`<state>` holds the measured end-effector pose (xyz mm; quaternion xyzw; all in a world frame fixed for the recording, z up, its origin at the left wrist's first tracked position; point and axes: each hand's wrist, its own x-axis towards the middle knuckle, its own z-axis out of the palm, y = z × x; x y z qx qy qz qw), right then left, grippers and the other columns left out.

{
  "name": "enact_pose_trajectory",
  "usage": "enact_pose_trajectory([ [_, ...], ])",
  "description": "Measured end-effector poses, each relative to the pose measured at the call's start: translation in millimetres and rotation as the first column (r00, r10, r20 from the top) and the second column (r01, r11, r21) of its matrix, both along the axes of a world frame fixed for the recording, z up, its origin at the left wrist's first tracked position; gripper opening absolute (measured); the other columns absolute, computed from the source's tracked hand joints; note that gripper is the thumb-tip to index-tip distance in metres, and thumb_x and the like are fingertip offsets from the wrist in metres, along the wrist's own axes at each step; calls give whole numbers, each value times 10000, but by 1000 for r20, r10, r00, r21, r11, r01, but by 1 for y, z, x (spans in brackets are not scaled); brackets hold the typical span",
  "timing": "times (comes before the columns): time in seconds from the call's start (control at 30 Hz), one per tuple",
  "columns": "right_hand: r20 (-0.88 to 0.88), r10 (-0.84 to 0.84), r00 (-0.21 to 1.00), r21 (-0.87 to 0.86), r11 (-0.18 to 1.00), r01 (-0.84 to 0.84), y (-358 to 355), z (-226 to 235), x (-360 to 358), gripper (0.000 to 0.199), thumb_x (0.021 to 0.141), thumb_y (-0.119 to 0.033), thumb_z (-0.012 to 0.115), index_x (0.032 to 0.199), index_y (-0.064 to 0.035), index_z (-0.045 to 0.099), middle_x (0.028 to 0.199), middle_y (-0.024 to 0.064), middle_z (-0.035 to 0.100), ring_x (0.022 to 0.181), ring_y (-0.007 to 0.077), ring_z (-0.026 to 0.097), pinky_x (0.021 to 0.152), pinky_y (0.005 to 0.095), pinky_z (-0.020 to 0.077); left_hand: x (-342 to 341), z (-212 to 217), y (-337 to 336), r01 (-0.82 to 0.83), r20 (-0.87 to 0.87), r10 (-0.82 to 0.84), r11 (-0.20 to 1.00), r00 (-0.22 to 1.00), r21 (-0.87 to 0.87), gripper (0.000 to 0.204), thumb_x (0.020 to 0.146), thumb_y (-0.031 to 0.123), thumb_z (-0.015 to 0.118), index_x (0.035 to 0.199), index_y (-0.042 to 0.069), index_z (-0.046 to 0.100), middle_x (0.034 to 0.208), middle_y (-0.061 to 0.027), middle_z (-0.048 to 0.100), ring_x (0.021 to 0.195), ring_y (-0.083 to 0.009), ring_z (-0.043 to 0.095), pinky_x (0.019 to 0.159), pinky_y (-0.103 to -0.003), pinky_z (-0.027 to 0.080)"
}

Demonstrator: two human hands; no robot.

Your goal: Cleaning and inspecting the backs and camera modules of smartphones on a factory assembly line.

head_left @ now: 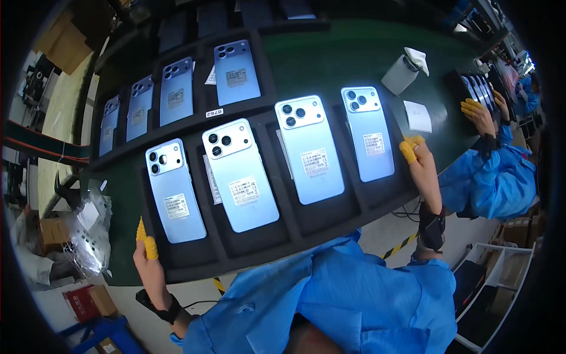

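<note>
Both hands' grip on black tray (306, 227) ends, fingertips (148, 243) partly hidden

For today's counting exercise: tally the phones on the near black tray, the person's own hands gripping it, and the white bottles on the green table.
Light-blue phones, backs up, on the near tray: 4
Person's hands at the tray's ends: 2, left hand, right hand
White bottle: 1
Total: 7

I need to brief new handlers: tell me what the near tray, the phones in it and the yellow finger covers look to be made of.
Near tray: matte black, likely foam or moulded plastic; it shows no glare. Phones: smooth, glossy pale blue backs, glass or polished plastic, given the bright light reflections. Yellow finger covers on the right hand and left hand: thin and dull, probably rubber or latex.
</note>
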<state>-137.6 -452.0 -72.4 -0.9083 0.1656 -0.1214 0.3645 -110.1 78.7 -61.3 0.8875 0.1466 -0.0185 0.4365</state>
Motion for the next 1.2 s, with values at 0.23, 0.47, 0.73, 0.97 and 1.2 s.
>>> enact_pose_trajectory([
  [0.23, 153, -51, 987, 292, 957, 4, 12, -8, -15, 280, 870, -40, 568, 1129, 67, 579, 1127, 87, 568, 1047, 173, 514, 924, 246, 358, -11, -1, -4, 61, 298, 61, 921, 953, -384, 555, 839, 91, 641, 1331, -28, 412, 1255, -89, 530, 1081, -141, 521, 940, -266, 390],
  [0.47, 400, -146, 905, 376, 927, -16, -11, -26, -17, 318, 926, -123, 540, 1188, 56, 545, 1130, 64, 590, 1003, 126, 558, 902, 221, 420, -2, -10, 6, 44, 417, 155, 902, 895, -430, 566, 837, 67, 639, 1344, -6, 400, 1272, -83, 518, 1077, -147, 534, 931, -265, 409],
  [0.73, 487, -246, 838, 321, 943, 90, 2, -26, -12, 385, 909, -94, 547, 1273, 16, 488, 1229, 71, 554, 1095, 159, 537, 957, 261, 402, 3, -26, 5, 79, 584, 175, 920, 793, -383, 606, 826, 141, 660, 1352, 2, 393, 1302, -75, 492, 1122, -163, 502, 971, -292, 374],
  [0.97, 587, -181, 789, 307, 952, -10, 4, -32, -4, 396, 883, -75, 580, 1267, -13, 504, 1260, 103, 540, 1156, 201, 518, 1000, 300, 381, 3, -34, 30, 68, 590, 270, 872, 761, -486, 630, 793, 124, 699, 1341, 13, 407, 1255, -99, 531, 1058, -171, 563, 916, -300, 450],
  [1.2, 377, -46, 925, 361, 927, -101, 53, 27, 65, 411, 859, -33, 570, 1256, 27, 482, 1243, 114, 539, 1130, 188, 523, 992, 297, 384, 51, 47, 22, -128, 333, 372, 810, 866, -573, 467, 903, 122, 492, 1346, 14, 391, 1201, -111, 545, 1063, -167, 570, 913, -270, 464],
])
